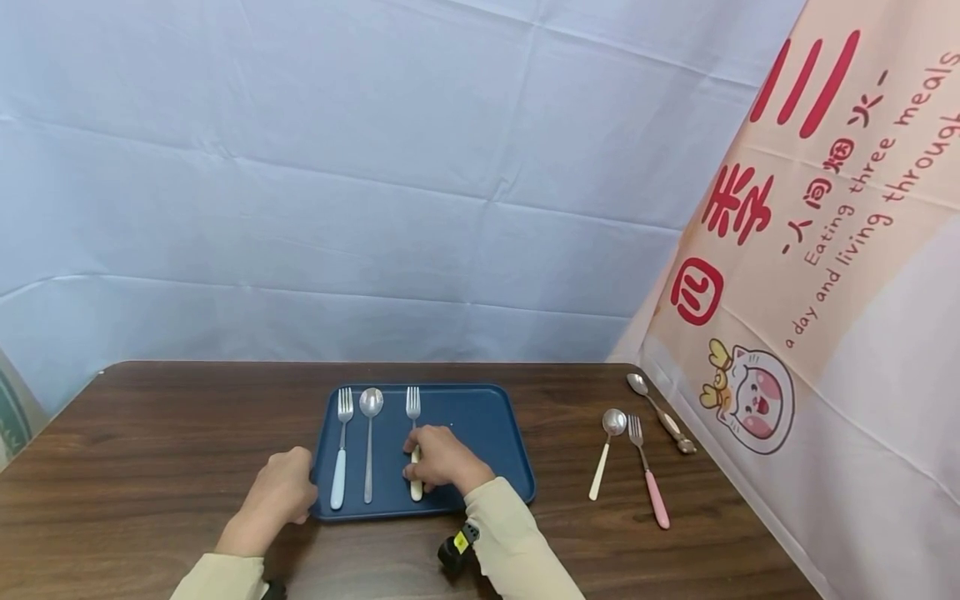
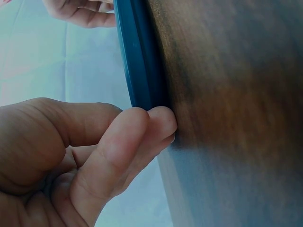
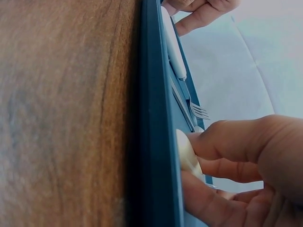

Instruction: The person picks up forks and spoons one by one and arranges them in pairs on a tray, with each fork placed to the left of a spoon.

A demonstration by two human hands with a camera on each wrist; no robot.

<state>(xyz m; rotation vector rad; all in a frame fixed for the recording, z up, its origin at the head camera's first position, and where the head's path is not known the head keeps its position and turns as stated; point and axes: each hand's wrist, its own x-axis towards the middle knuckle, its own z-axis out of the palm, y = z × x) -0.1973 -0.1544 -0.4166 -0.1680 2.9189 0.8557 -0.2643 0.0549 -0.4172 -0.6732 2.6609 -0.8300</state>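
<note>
A blue tray [image 1: 472,433] lies on the table. On its left part are a fork with a light blue handle [image 1: 338,481] and a silver spoon [image 1: 369,450], side by side. Right of them lies a fork with a cream handle [image 1: 416,487]; my right hand [image 1: 444,460] pinches that handle between thumb and fingers, as the right wrist view shows with the handle [image 3: 187,153] low over the tray. My left hand [image 1: 281,490] grips the tray's left edge, thumb and fingertips meeting at the rim [image 2: 142,61] in the left wrist view.
Right of the tray on the wooden table [image 1: 187,433] lie a spoon with a cream handle [image 1: 599,475], a fork with a pink handle [image 1: 657,500] and a spoon with a decorated handle [image 1: 667,422]. A pale cloth [image 1: 337,183] hangs behind, a printed one [image 1: 847,333] at the right.
</note>
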